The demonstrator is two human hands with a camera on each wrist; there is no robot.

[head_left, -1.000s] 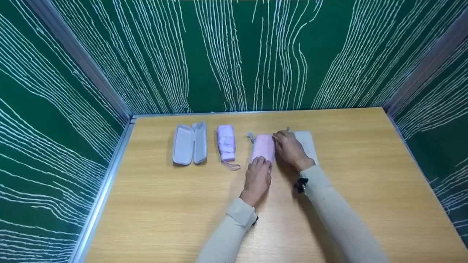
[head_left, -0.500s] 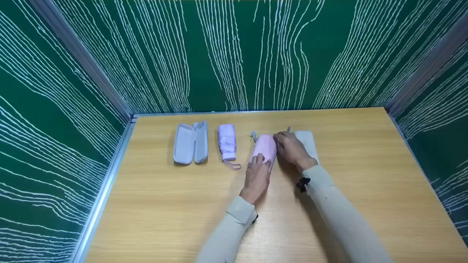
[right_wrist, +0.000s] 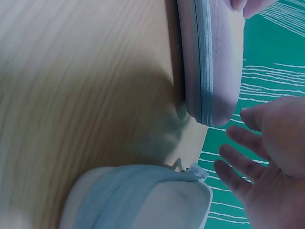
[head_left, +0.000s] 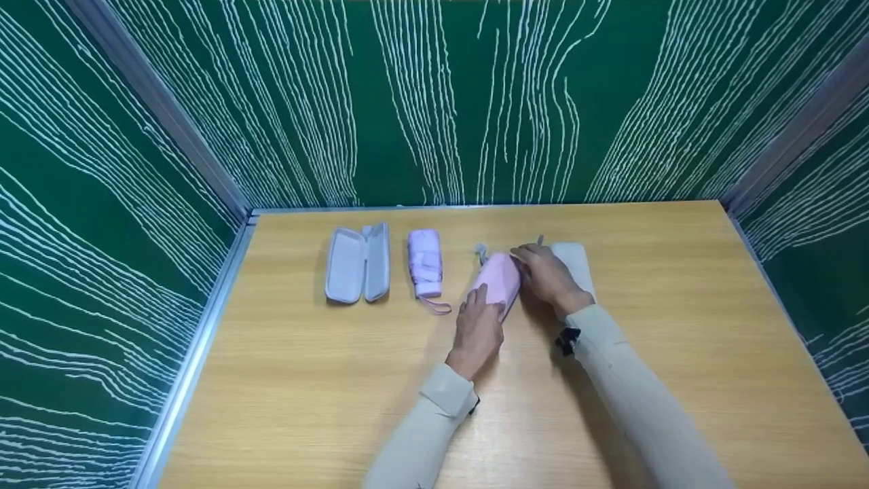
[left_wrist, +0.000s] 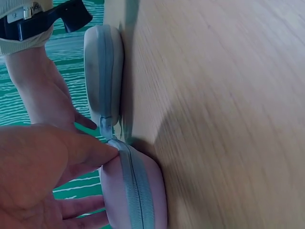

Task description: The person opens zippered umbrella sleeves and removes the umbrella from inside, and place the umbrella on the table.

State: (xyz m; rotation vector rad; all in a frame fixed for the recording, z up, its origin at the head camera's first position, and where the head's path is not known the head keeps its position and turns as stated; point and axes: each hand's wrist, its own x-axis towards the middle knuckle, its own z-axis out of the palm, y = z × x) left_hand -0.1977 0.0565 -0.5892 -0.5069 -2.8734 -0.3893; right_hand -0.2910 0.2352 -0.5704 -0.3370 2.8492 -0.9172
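Slanting away to the right, a pink zippered case (head_left: 501, 278) lies under my left hand (head_left: 477, 326). That hand grips its near end, fingers over the top and thumb at the right side. In the left wrist view the thumb presses by the grey zip (left_wrist: 138, 191). My right hand (head_left: 546, 275) is at the case's far right corner in the head view. The right wrist view shows its fingers (right_wrist: 243, 162) loosely bent, with a gap between them and the pink case (right_wrist: 224, 67). A pale grey-white zippered case (head_left: 574, 261) lies partly hidden behind the right hand.
To the left lies a folded lilac umbrella (head_left: 426, 261) with a wrist strap (head_left: 438, 307). Farther left, a pale lilac-grey hard case (head_left: 346, 265) stands open like a clamshell. Green walls with white lines border the wooden table (head_left: 305, 387) at the back and sides.
The far end of the pink case has swung to the right, so the case now lies slanted. The left hand stays at its near end; the right hand has hardly moved.
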